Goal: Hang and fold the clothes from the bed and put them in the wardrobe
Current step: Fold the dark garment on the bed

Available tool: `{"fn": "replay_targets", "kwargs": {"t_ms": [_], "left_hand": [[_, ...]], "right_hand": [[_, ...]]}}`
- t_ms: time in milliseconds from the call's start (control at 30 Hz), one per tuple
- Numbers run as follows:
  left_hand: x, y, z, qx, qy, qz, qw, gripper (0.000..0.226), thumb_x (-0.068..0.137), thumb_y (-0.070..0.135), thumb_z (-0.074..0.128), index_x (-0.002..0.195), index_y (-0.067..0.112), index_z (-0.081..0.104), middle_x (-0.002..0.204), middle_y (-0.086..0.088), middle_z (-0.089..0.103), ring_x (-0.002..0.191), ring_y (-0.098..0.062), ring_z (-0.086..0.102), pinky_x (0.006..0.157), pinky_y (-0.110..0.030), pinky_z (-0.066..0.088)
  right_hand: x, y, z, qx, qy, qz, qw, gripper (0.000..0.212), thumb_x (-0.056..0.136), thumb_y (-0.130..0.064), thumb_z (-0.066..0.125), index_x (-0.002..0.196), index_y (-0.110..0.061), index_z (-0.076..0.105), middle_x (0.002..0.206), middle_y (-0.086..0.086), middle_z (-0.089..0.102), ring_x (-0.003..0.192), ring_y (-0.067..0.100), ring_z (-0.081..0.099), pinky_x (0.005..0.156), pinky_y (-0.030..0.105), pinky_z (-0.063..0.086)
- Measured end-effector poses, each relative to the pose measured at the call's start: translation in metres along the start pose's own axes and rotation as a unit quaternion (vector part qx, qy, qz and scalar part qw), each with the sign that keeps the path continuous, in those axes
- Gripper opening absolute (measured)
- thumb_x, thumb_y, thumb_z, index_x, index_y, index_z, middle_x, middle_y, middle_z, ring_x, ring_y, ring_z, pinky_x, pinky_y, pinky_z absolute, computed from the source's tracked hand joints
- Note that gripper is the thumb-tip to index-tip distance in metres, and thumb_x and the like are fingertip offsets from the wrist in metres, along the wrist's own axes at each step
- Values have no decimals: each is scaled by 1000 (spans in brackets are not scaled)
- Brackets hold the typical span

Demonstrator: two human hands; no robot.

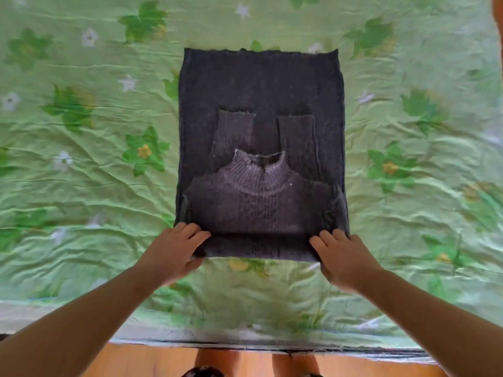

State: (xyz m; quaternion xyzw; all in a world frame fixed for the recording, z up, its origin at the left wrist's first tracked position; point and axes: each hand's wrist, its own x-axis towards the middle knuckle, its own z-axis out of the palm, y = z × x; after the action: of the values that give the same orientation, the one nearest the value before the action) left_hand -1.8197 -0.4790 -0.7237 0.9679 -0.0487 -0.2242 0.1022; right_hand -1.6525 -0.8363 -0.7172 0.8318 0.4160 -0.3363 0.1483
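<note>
A dark grey knitted sweater (pixel 261 85) lies flat on the bed, its sleeves folded in over the body and its collar end folded forward on top. My left hand (pixel 174 251) grips the near left corner of the folded edge, fingers over the knit and thumb underneath. My right hand (pixel 343 257) grips the near right corner the same way. The sweater's hem points away from me.
The bed is covered by a wrinkled green sheet (pixel 81 159) with a leaf and flower print. Its near edge (pixel 245 344) runs across the bottom, with a wooden floor (pixel 136 363) and my feet below it. No wardrobe is in view.
</note>
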Motion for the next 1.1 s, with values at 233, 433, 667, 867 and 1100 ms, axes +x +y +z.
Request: {"fn": "replay_targets", "kwargs": {"t_ms": [233,433,667,867,1100], "left_hand": [[64,-26,-34,-185,180,-225,940,62,84,39,75,138,18,50,125,-8,47,105,-29,54,94,-39,44],[103,-44,-47,-328,8,-307,894,20,88,30,74,98,15,64,90,-3,69,89,-26,66,75,-35,49],[105,-54,-65,-448,45,-309,838,11,96,11,62,93,20,56,84,-2,64,77,-18,59,64,-30,42],[133,-78,-140,-526,81,-284,798,22,92,-7,58,98,13,62,85,-6,61,79,-17,55,67,-28,41],[197,-125,-217,-609,204,-230,731,37,91,-8,60,99,28,67,88,0,70,75,-12,66,65,-22,53]], "right_hand": [[52,37,-59,198,236,209,928,58,85,-54,65,130,-23,46,118,14,51,107,39,52,83,51,50],[85,67,-65,426,43,237,872,24,80,-29,82,85,-14,65,74,2,66,71,19,62,53,28,36],[85,80,-81,591,109,207,772,12,80,10,56,80,-2,57,60,5,52,58,20,52,47,20,41],[104,101,-156,619,172,177,746,22,73,16,47,74,-5,56,68,9,48,69,22,46,61,32,36],[146,138,-235,657,320,179,659,38,69,6,52,72,-30,65,72,-4,58,66,17,52,57,26,37]]}}
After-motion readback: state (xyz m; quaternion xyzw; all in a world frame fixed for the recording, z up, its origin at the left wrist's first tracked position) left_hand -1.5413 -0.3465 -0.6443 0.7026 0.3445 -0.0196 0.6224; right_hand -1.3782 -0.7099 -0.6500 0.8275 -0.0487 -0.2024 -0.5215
